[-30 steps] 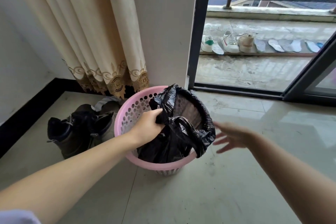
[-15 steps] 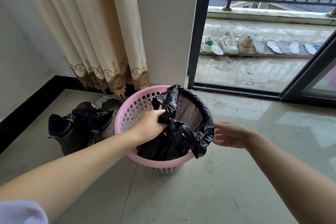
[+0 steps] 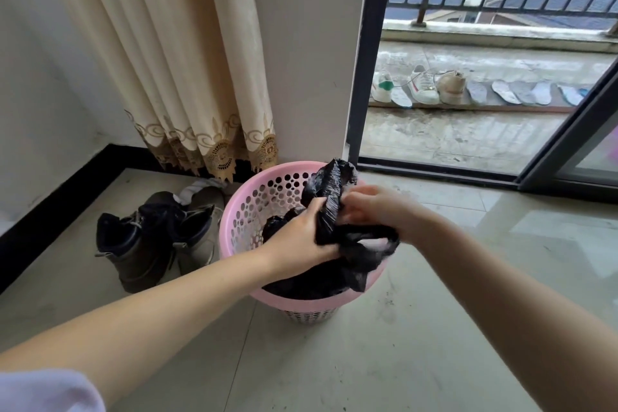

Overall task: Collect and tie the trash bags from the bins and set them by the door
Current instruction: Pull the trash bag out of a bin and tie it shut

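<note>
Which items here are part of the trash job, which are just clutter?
In the job:
black trash bag
pink bin
left hand, gripping the bag
right hand, gripping the bag

Lying about:
boots
curtain
sneakers and insoles outside

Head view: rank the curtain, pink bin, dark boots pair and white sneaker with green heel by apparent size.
1. curtain
2. pink bin
3. dark boots pair
4. white sneaker with green heel, though it sits farthest away, which shrinks it.
</note>
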Motion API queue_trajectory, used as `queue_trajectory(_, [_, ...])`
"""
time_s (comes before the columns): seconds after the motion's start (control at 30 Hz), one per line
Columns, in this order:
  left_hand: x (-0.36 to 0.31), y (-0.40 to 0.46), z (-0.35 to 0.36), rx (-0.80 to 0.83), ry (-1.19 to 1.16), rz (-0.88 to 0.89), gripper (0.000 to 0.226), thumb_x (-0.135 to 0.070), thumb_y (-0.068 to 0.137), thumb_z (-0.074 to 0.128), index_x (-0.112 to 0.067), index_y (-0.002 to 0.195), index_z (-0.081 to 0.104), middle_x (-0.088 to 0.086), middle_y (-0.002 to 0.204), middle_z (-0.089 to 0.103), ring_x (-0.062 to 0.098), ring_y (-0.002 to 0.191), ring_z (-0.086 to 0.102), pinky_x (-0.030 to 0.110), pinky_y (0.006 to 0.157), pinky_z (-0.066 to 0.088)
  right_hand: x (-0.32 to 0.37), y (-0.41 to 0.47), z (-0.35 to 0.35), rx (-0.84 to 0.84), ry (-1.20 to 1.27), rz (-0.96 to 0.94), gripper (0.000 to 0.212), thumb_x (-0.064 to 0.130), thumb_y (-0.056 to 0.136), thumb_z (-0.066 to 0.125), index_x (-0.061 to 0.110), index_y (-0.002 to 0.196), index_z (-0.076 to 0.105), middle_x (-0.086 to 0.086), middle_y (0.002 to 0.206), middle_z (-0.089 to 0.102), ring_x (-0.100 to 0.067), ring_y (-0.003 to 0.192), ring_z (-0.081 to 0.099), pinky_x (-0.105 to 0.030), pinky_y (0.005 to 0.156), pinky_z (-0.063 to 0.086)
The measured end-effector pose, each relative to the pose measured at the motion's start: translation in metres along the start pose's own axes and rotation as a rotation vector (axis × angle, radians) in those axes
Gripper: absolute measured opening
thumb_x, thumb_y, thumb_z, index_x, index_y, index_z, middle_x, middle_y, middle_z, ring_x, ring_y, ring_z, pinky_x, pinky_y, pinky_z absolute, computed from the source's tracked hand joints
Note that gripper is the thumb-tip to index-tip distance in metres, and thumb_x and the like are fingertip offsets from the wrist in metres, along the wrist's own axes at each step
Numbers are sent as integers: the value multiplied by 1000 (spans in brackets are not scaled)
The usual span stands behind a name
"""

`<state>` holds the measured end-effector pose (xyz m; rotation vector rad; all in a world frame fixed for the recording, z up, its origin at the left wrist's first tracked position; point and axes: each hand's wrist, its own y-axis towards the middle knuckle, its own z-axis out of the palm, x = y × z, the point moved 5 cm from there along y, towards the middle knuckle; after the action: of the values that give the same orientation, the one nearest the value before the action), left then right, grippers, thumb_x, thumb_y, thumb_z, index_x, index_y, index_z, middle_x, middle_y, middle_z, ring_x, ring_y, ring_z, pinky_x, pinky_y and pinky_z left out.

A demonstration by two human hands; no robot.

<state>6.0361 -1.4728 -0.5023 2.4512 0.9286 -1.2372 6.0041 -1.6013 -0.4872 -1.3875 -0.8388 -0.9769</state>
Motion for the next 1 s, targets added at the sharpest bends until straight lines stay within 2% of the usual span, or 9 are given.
queue_trajectory(0.07, [4, -1, 2, -11, -79, -27, 69, -26, 75, 71, -27, 134, 36, -3, 119, 62, 12, 111, 58, 30, 98, 46, -5, 5, 21, 35, -113, 6, 22, 2, 94, 45, 4, 75, 55, -1, 61, 56, -2, 48, 57, -13, 49, 48])
queue_trajectory(0.2, [10, -2, -12, -156, -37, -34, 23, -5, 77, 59, -14, 98, 60, 7, 94, 70, 21, 92, 65, 39, 86, 51, 6, 3, 17, 69, -261, -24, 21, 6, 91, 54, 10, 73, 64, -2, 72, 67, -11, 66, 63, -16, 62, 52])
queue_trajectory(0.3, [14, 1, -17, -220, -60, -56, 17, 4, 82, 52, -7, 89, 63, 12, 88, 69, 23, 86, 65, 38, 82, 51, 15, 4, -27, -168, -409, -65, 11, 6, 91, 55, 8, 97, 64, -13, 102, 71, -20, 85, 68, -27, 75, 56])
queue_trajectory(0.37, [16, 2, -18, -231, -119, -64, 13, 4, 83, 51, -1, 86, 63, 14, 83, 68, 21, 80, 64, 39, 82, 52, 6, 8, -54, -344, -702, -57, 39, 5, 87, 59, 13, 125, 51, -15, 127, 57, -25, 107, 60, -37, 91, 53])
queue_trajectory(0.5, [11, -1, -13, -76, -140, -4, 24, 4, 84, 52, -14, 69, 58, -1, 68, 64, -4, 66, 59, 17, 67, 50, -21, 25, -41, -267, -1069, -125, 93, 24, 81, 70, 19, 151, 9, -11, 155, 17, -30, 141, 25, -42, 117, 24])
queue_trajectory(0.63, [13, -9, -3, 164, -42, -42, 32, 1, 82, 49, -17, 57, 42, -8, 56, 46, -2, 51, 43, 14, 54, 36, -23, 51, -16, -195, -1180, -172, 71, 26, 86, 62, 20, 147, 27, -7, 158, 13, -27, 147, 11, -48, 120, 7])
queue_trajectory(0.77, [20, -14, -18, 42, -182, -146, 22, 0, 87, 49, -15, 73, 57, -3, 73, 61, 3, 69, 58, 14, 68, 48, -24, 47, 24, 109, -695, -127, 32, 13, 93, 54, 18, 124, 59, 0, 139, 50, -16, 129, 46, -36, 115, 28])
queue_trajectory(0.87, [30, -9, -37, -208, -435, -255, 17, -4, 88, 56, -18, 85, 66, 2, 87, 70, 15, 85, 66, 25, 81, 53, -27, 31, 39, 380, -128, 43, 36, 21, 94, 51, 17, 130, 50, -6, 126, 58, -18, 116, 55, -36, 107, 39])
queue_trajectory(1.0, [26, 2, -33, -281, -735, -332, 16, -2, 88, 55, -13, 91, 66, 9, 92, 70, 26, 92, 65, 37, 88, 52, -33, 22, 47, 442, -393, 96, 68, 30, 86, 63, 26, 143, 26, -1, 136, 46, -20, 128, 44, -35, 110, 35])
